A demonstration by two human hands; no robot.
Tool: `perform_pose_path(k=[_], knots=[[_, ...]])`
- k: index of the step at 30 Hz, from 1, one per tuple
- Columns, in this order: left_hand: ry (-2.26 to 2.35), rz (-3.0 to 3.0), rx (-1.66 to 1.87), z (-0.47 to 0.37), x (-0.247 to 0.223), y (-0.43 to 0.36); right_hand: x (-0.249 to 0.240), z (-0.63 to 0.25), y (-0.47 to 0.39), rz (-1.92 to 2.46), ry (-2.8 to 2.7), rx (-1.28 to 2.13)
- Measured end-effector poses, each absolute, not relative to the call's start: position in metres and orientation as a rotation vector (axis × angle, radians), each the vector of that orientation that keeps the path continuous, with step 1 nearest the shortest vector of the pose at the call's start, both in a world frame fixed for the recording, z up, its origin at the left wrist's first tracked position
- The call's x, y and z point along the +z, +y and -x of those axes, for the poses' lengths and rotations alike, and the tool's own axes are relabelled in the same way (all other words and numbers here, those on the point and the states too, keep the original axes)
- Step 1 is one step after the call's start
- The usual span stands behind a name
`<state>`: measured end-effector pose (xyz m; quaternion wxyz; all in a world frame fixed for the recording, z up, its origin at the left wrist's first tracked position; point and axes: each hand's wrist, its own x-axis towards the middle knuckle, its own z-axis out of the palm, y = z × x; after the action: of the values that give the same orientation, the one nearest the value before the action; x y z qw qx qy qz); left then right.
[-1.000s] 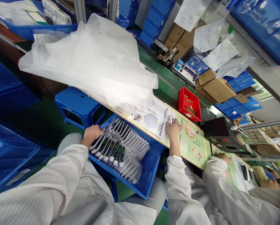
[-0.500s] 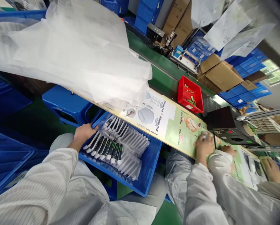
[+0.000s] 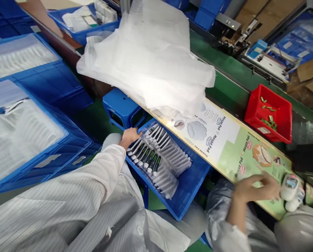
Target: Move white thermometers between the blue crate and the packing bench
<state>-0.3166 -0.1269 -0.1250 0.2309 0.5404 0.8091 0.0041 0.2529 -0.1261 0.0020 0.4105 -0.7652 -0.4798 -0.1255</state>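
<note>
My left hand [image 3: 131, 135] is closed over the upper left rim of a blue plastic bin [image 3: 195, 185], which rests tilted across my lap. Inside the bin lie rows of slim white-and-black plastic devices [image 3: 151, 159] with green marks, partly wrapped in clear plastic bags. More bagged white pieces [image 3: 169, 183] fill the rows beside them. My right hand does not show.
Thin white foam sheets [image 3: 151, 59] cover the bench's left part. Printed Mouse Pad sheets [image 3: 214, 136] line its front. A co-worker's blurred hand [image 3: 258, 189] is near white handheld devices with a display [image 3: 290, 185]. A red bin [image 3: 289, 119] holds green batteries. Bins [image 3: 64, 133] and a stool [image 3: 122, 105] stand left.
The view has swung left, bringing more filled blue bins into sight. My left hand keeps its hold on the bin's rim. The co-worker's hand has shifted, and white devices with a display now show beside it.
</note>
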Motion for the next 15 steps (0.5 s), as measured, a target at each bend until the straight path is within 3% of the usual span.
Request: perform_pose_path(k=[1, 4, 7, 11, 15], knots=[[2.221, -1.487, 0.022, 0.317, -0.127, -0.127, -0.016, -0.214, -0.136, 1.829, -1.227, -0.297], [2.190, -1.496, 0.049, 0.319, -0.130, -0.127, -0.076, -0.102, -0.149, 1.543, -2.068, 0.373], [2.183, -1.488, 0.074, 0.320, -0.129, -0.127, -0.123, -0.022, -0.124, 1.379, -2.499, 0.745], [2.190, -1.443, 0.062, 0.320, -0.127, -0.126, -0.165, 0.009, -0.077, 1.300, -2.772, 0.850], [2.156, -1.442, 0.085, 0.320, -0.128, -0.125, -0.193, 0.007, -0.061, 1.346, -3.039, 0.641]])
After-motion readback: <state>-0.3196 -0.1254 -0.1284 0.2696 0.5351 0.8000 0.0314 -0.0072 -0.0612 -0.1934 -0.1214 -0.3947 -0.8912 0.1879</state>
